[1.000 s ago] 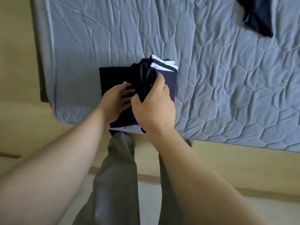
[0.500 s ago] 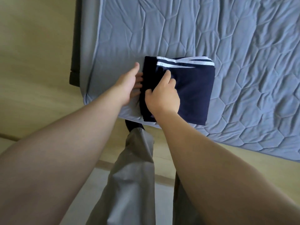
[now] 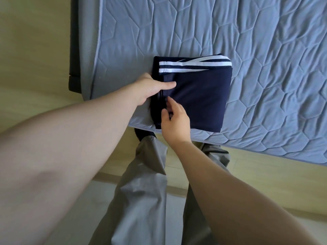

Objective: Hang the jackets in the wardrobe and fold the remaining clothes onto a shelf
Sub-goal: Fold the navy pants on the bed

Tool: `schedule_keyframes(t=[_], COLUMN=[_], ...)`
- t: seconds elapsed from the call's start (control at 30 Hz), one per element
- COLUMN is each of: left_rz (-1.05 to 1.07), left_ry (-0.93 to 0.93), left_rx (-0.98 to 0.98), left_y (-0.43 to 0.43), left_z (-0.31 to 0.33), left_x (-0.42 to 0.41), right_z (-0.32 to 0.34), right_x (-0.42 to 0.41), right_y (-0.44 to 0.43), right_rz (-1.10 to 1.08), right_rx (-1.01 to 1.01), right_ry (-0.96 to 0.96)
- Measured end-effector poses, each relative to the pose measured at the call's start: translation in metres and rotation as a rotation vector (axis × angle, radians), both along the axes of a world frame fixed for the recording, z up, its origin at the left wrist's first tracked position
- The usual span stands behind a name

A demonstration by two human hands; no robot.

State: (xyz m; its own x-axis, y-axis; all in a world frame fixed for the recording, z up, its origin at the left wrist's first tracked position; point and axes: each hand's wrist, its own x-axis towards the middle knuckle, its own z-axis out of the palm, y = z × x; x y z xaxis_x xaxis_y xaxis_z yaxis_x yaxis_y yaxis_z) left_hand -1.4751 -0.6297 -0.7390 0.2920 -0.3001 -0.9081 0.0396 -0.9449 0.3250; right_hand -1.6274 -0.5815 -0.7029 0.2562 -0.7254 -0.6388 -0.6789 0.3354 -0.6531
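Note:
A navy garment [image 3: 198, 98] with white stripes lies folded into a flat rectangle on the blue quilted bed [image 3: 247, 41], close to the near edge by the corner. My left hand [image 3: 148, 89] grips the garment's left edge, with the thumb lying on top and the fingers hidden beneath the cloth. Just below it, my right hand [image 3: 175, 121] pinches the folded layers at the near left corner with curled fingers.
The bed's dark frame corner [image 3: 74, 68] juts out at the left. Pale wooden floor runs along the left side and below the mattress. My legs in grey trousers [image 3: 145, 183] stand right against the near edge of the bed.
The bunched garment has been laid out flat as a folded rectangle. My left hand went to its left edge, and my right hand slid down to the near left corner.

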Motion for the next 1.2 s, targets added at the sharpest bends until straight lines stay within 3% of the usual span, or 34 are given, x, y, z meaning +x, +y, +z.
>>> schedule_keyframes(t=[0.13,0.23,0.43,0.53,0.6,0.73,0.87,1.2], left_rz=[0.084,0.168,0.525,0.812,1.014,1.347,1.499,1.817], left_ry=[-0.016,-0.059,-0.167,-0.248,-0.255,-0.159,-0.187,-0.336], left_rx=[-0.126,-0.149,-0.172,-0.18,-0.16,-0.202,-0.261,-0.349], left_y=[-0.006,-0.004,0.009,0.021,0.037,0.075,0.127,0.269], left_z=[0.006,0.027,0.139,0.216,0.269,0.366,0.44,0.513], left_x=[-0.013,-0.025,-0.052,-0.039,-0.02,0.032,0.091,0.248], right_z=[0.003,0.018,0.121,0.184,0.231,0.322,0.388,0.476], right_x=[-0.011,-0.017,-0.024,-0.007,0.012,0.065,0.139,0.356], right_y=[0.001,-0.008,-0.022,-0.028,-0.023,-0.016,0.003,0.105], right_rz=[-0.356,-0.668,-0.761,-0.948,-0.911,-0.626,-0.465,-0.093], right_rx=[0.206,0.479,0.997,1.299,1.411,1.338,1.094,0.755], right_ry=[0.039,0.069,0.173,0.022,-0.1,-0.186,-0.18,-0.11])
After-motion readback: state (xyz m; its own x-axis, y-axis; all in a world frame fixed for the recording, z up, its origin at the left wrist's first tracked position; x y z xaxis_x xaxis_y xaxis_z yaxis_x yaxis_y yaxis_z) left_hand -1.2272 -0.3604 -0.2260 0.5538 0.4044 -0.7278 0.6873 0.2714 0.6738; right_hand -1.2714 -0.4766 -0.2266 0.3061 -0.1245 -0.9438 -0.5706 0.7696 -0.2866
